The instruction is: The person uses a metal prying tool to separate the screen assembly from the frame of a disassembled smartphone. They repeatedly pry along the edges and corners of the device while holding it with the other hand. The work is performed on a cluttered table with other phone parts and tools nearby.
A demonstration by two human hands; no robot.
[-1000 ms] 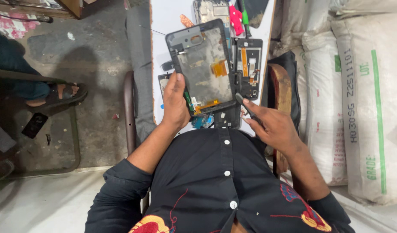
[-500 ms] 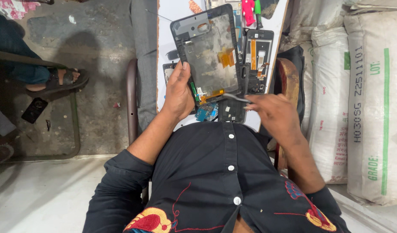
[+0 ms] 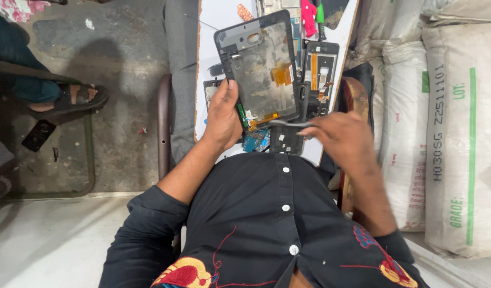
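White worktop (image 3: 216,21) at upper centre bears phone parts while the left hand (image 3: 222,117) grips an opened tablet frame (image 3: 261,69) and the blurred right hand (image 3: 341,141) pinches tweezers (image 3: 291,124) (tips near the frame's lower edge), likely mid-disassembly, demanding steady aim.

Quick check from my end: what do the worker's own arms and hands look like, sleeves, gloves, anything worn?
Both hands are bare: no gloves, rings or watch visible on the left hand or the motion-blurred right hand. The arms wear a black buttoned shirt with sleeves rolled to the elbows and red and yellow embroidery near the lower front.
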